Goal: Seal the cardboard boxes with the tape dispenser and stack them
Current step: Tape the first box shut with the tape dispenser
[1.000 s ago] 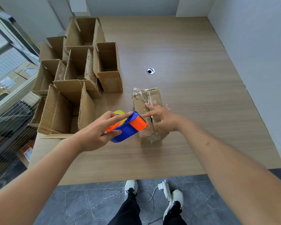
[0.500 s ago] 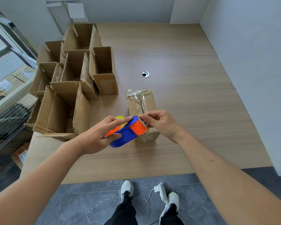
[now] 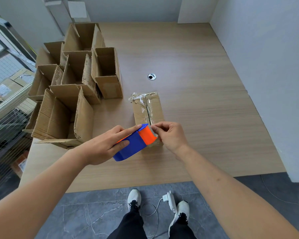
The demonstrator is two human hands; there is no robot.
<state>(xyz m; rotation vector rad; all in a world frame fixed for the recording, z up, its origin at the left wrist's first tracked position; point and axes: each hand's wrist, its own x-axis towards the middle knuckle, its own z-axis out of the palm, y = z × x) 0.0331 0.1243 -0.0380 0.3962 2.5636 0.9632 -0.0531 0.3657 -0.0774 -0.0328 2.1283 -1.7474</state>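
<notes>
A small closed cardboard box lies on the wooden table, its top seam covered with crinkled clear tape. My left hand grips a blue and orange tape dispenser just above the box's near end, index finger stretched along its top. My right hand has its fingers curled at the dispenser's toothed front edge, pinching the tape end there. The near end of the box is hidden behind the dispenser and my right hand.
Several open, empty cardboard boxes stand with flaps up along the table's left side. A round cable hole sits mid-table. White walls close the right side. A power strip and cord lie on the tiled floor by my shoes.
My right hand left the box top, where its fingers lay flat, and came to the dispenser's front edge to pinch the tape. The dispenser shifted slightly over the box's near end.
</notes>
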